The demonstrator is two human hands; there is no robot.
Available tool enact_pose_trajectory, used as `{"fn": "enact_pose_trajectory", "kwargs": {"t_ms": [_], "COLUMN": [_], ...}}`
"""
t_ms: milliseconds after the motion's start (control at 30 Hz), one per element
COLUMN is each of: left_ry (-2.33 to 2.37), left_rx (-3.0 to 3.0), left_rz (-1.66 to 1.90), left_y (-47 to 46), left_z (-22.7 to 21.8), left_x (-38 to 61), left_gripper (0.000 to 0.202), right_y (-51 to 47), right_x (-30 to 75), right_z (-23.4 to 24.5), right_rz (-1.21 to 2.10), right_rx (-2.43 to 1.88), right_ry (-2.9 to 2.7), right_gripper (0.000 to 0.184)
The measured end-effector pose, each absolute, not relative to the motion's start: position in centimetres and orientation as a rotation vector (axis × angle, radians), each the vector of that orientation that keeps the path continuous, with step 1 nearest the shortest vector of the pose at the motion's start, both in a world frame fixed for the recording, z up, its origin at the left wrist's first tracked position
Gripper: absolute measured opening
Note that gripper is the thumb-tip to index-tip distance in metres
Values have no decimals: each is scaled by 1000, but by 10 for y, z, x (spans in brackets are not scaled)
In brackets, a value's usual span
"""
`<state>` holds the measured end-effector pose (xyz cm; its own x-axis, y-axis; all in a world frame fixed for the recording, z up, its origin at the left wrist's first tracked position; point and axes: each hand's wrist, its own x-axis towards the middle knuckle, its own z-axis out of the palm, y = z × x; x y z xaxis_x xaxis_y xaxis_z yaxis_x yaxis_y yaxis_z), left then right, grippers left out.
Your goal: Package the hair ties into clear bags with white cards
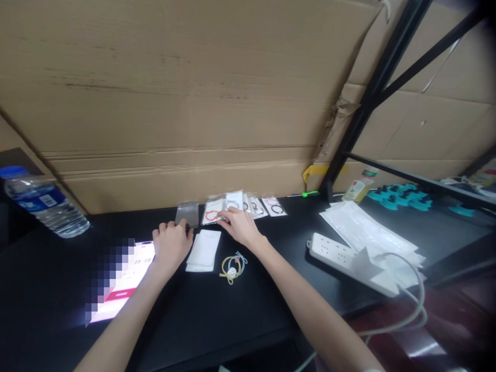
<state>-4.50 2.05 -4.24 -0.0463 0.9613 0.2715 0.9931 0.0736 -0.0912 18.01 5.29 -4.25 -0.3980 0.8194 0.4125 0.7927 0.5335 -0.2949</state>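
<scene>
My left hand (172,242) rests on the black table (217,305), fingers curled, touching the lower edge of a clear plastic bag (187,213). My right hand (240,225) lies with fingers pressed down on a small packet holding a red hair tie (212,212), the nearest of several such packets (253,204) in a row by the cardboard. A stack of white cards (203,250) lies between my hands. A bundle of yellow and blue hair ties (232,266) sits just below my right wrist.
A lit phone (129,281) lies at the left, a water bottle (44,202) further left. A white power strip (341,256) with cable and clear bags (364,230) are at the right. Cardboard (194,103) walls the back; a black rack frame (372,93) stands right.
</scene>
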Motion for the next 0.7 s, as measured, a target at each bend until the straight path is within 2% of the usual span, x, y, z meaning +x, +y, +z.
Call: {"fn": "enact_pose_trajectory", "kwargs": {"t_ms": [333,533,700], "left_ry": [-2137,-2174,-2228], "left_rx": [-1938,-1866,-1903], "left_rz": [-120,-220,-395], "left_y": [20,21,22], "left_z": [-36,-35,-31], "left_x": [-45,-47,-49], "left_gripper": [38,41,35], "right_y": [44,41,36], "right_x": [175,183,191], "right_z": [-38,-32,-26], "right_rz": [-35,-17,-2], "right_rx": [-1338,-1301,-1284], "right_ry": [-2326,-2285,-2251], "right_gripper": [36,33,33]}}
